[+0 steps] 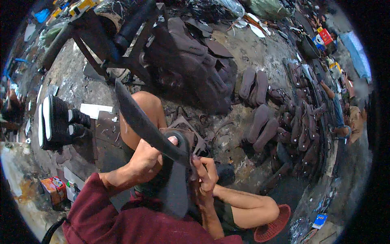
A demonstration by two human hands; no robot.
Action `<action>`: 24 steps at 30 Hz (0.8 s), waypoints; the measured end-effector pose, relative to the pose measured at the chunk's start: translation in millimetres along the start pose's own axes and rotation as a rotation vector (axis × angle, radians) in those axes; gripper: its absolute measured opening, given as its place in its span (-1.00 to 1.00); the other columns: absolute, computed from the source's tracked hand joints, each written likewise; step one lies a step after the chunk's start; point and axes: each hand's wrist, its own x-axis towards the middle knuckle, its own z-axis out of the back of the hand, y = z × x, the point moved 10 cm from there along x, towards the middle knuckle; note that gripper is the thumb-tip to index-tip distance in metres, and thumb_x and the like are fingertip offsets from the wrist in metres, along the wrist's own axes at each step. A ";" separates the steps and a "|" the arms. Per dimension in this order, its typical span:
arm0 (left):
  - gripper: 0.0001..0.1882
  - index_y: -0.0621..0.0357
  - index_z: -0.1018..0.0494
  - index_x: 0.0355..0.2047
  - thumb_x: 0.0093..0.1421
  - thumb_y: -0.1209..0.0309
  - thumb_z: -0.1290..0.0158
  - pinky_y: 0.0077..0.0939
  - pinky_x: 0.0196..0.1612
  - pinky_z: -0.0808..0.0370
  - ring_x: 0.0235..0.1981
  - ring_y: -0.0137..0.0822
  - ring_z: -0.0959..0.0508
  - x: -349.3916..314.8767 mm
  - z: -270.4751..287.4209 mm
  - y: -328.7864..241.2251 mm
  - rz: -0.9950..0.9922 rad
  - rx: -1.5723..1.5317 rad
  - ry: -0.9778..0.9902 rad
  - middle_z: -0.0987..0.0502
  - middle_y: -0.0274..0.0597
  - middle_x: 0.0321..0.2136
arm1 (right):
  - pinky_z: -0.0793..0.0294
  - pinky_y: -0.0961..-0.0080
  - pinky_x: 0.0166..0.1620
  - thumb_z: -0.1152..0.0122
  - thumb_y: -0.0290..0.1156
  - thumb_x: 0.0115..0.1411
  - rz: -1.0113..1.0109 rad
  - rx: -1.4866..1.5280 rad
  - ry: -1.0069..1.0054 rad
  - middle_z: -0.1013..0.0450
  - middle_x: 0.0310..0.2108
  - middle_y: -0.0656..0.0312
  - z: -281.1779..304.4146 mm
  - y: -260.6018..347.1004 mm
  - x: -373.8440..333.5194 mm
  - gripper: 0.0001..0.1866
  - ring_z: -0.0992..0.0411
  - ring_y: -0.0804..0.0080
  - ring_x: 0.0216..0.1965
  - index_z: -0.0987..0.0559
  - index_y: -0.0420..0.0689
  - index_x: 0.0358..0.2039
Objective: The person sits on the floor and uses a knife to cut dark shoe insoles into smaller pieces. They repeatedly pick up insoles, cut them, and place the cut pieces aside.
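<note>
A long, dark, curved shoe sole (140,120) slants across my lap, one end pointing up and away. My left hand (144,160) grips it near its closer end, thumb pressed on a dark rounded piece beside it. At that closer end, the bent fingers of my right hand (205,175) pinch the edge. Whether a small tool is in those fingers I cannot make out. A second flat, dark sole-shaped piece (176,191) hangs below my hands against my maroon top. Beyond my hands, brown scraps (183,124) lie between my knees.
A dark metal stand (95,34) rises at the far left beside a heap of dark brown sheets (191,69). Black shoes with white soles (48,122) stand at left. Brown soles (260,126) and rows of sandals (302,122) fill the right. Another person's arm (327,89) shows far right.
</note>
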 end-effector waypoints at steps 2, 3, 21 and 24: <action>-0.79 0.27 -0.48 -0.17 0.27 0.38 -0.08 -0.54 -0.19 -0.52 -0.29 -0.41 -0.57 -6.7 -3.9 28.0 0.280 -0.212 0.012 -0.57 -0.24 -0.32 | -0.43 0.39 -0.25 -0.12 -0.49 0.19 -0.028 0.030 0.008 -0.42 -0.30 0.14 0.8 -19.0 -42.5 -0.57 -0.42 0.27 -0.31 -0.50 0.02 0.10; -0.74 0.26 -0.48 -0.18 0.26 0.31 -0.10 -0.51 -0.19 -0.52 -0.30 -0.40 -0.57 -5.3 -3.7 25.1 0.264 -0.166 0.053 -0.58 -0.24 -0.32 | -0.41 0.40 -0.24 -0.08 -0.48 0.24 -0.031 0.040 0.003 -0.40 -0.27 0.10 6.8 -24.7 -63.3 -0.58 -0.40 0.27 -0.29 -0.45 -0.03 0.14; -0.76 0.33 -0.59 -0.23 0.07 0.53 -0.27 -0.52 -0.17 -0.53 -0.28 -0.45 -0.58 -27.6 -69.4 0.0 0.057 0.356 0.351 -0.64 -0.19 -0.29 | -0.43 0.34 -0.51 -0.27 -0.47 0.03 -0.073 -0.095 0.424 -0.41 -0.52 0.23 95.0 2.6 -1.0 -0.54 -0.42 0.24 -0.56 -0.57 0.06 0.01; -0.72 0.29 -0.59 -0.22 0.04 0.48 -0.31 -0.53 -0.16 -0.52 -0.25 -0.44 -0.58 -28.3 -81.6 13.0 0.038 0.429 0.402 -0.64 -0.20 -0.28 | -0.42 0.37 -0.55 -0.28 -0.42 0.04 0.025 -0.200 0.577 -0.35 -0.59 0.29 96.8 18.5 32.2 -0.52 -0.40 0.31 -0.62 -0.56 0.11 0.04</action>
